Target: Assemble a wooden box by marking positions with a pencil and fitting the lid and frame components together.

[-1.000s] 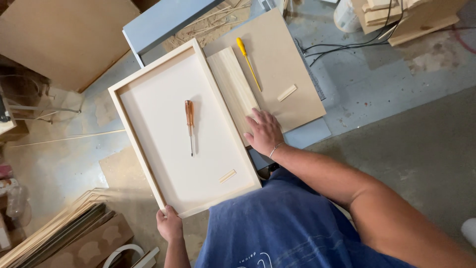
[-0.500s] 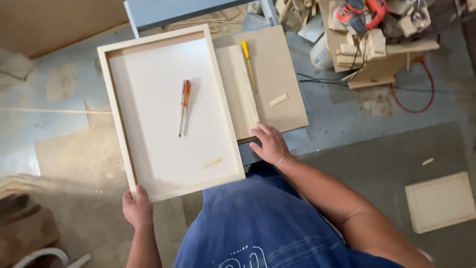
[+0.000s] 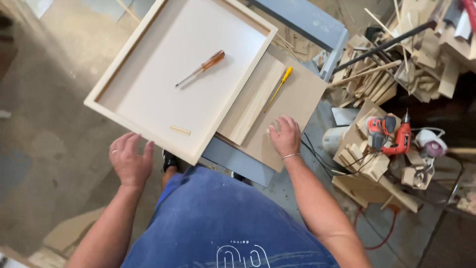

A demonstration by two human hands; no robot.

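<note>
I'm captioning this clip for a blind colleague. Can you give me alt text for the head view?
Seen from above, a person stands at a bench with a shallow white tray holding an orange-handled screwdriver. The left hand hovers open near the tray's corner; the right hand rests on a wooden board beside a yellow screwdriver. An orange drill sits among wood scraps to the right.
</note>
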